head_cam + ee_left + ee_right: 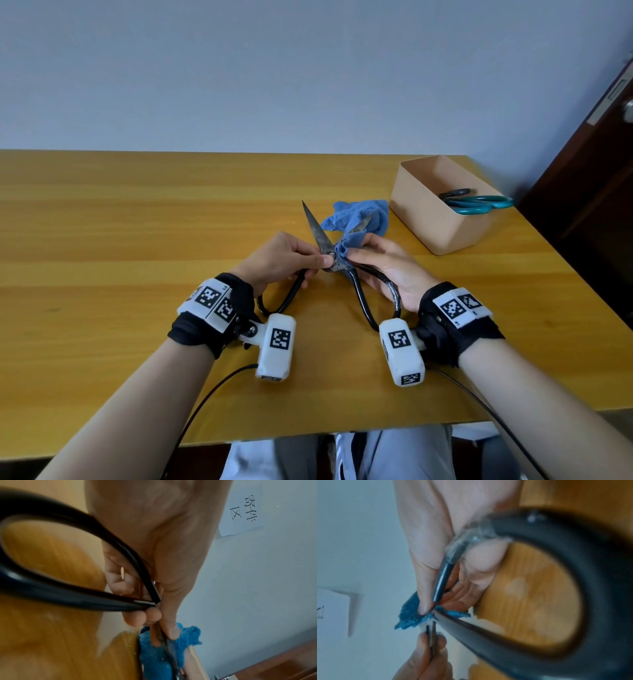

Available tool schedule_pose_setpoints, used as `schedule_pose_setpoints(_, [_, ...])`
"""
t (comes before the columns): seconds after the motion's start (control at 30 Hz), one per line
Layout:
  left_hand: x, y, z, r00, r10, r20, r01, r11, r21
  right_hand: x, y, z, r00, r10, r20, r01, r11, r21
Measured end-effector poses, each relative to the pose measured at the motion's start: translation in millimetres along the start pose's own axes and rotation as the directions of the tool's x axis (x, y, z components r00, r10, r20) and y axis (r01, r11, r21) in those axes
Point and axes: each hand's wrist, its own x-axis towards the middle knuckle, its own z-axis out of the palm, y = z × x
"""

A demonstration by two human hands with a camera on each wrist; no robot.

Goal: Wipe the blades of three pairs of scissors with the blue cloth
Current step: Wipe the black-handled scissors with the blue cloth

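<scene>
While the big black-handled scissors (329,263) lie spread wide above the wooden table (120,240), I read this as the wiping step on one pair, with the cloth worked in close to the pivot.

Starting at the left, my left hand (284,257) pinches the scissors just by the pivot, thumb on top and fingers curled beneath the shank; the left wrist view shows the same, fingertips (171,632) closed on the metal where the black loop narrows. The bare left blade (315,222) runs up and away from that grip, dull and stained, uncovered.

Moving across, the blue cloth (359,216) is bunched around the right blade, only a sliver of metal showing through the folds. My right hand (383,263) pinches a fold of that cloth against the blade near the pivot, thumb pressing down, while the right handle loop rests across the palm.

Furthest right, a tan box (431,219) stands on the table, well apart from my hands, holding teal-handled scissors (479,204) and a smaller dark pair (454,193).

My judgement: next I should draw the cloth outward along the right blade towards its tip, keeping the left grip firm and fingers behind the edge, then treat the exposed left blade. The two pairs in the box may yet need wiping; I cannot tell.
</scene>
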Motion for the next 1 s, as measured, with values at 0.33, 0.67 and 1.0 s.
schedule_pose_setpoints(0.33, [1,-8,1,1.000,-0.028,-0.009,0.027,0.999,-0.020,5,3,8,0.997,-0.033,-0.066,0.016,0.972,-0.236])
schedule_pose_setpoints(0.67, [-1,-13,2,0.999,0.008,-0.034,-0.011,0.996,-0.085,1,1,-2,0.982,0.052,-0.183,-0.094,0.969,-0.230])
schedule_pose_setpoints(1.0, [-7,-11,6,0.995,0.076,-0.063,-0.076,0.997,-0.002,-1,3,6,0.995,-0.024,-0.092,-0.007,0.945,-0.328])
